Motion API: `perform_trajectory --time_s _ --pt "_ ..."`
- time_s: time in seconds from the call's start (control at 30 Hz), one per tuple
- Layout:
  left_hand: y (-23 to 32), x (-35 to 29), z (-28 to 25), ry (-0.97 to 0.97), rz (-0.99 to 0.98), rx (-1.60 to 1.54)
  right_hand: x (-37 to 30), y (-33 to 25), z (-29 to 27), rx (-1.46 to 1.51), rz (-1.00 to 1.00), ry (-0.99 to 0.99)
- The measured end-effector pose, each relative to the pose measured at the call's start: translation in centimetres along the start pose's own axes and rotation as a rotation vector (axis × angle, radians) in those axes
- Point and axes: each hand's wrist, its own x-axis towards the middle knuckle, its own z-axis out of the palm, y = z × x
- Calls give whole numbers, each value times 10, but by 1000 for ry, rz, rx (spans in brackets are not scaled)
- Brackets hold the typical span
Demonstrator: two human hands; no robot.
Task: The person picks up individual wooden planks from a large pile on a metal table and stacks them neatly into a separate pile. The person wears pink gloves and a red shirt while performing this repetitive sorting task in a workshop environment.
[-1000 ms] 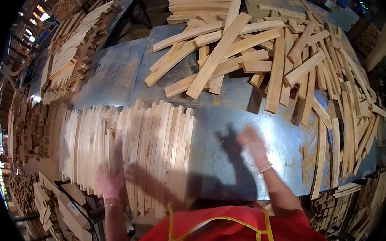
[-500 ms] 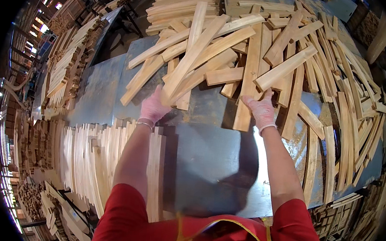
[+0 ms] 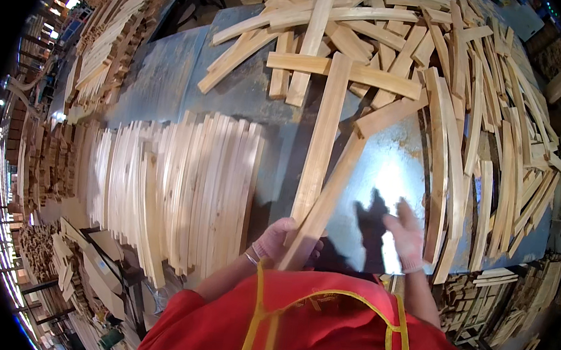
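The left hand (image 3: 273,240), low at the centre of the frame, is closed around the near ends of two boards. One, the straight board (image 3: 322,139), runs up to the upper centre, where its far end overlaps the crosswise board (image 3: 375,79). The other, the slanting board (image 3: 329,196), leans up and right, its far end meeting the angled short board (image 3: 392,116).

The right hand (image 3: 406,236), right of lower centre, has its fingers parted wide above the bare, glaring part of the bench (image 3: 384,174); whether it touches the metal cannot be told.

That bright patch gives open room between the slanting board and the upright curved boards (image 3: 439,149), and it reaches down to the near edge by the red shirt (image 3: 322,305). Left of the straight board, a narrower shadowed gap separates it from the packed row of boards (image 3: 186,187), whose near ends form a ragged edge. Another bare stretch lies at upper left, beyond the row.
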Motion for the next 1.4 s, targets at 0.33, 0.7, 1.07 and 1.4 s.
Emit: perform_trajectory --time_s 0.33,0.7,1.07,1.4 --pt "-90 -101 -66 636 384 916 -25 58 182 256 261 -270" --pt "-82 -106 -14 1091 788 2010 -17 -13 275 -98 171 -932" --pt "-59 -8 -11 820 579 2016 283 -225 80 -1449 -467 -175" --pt "-12 81 -11 290 466 1048 170 -175 -47 -1005 -380 95"
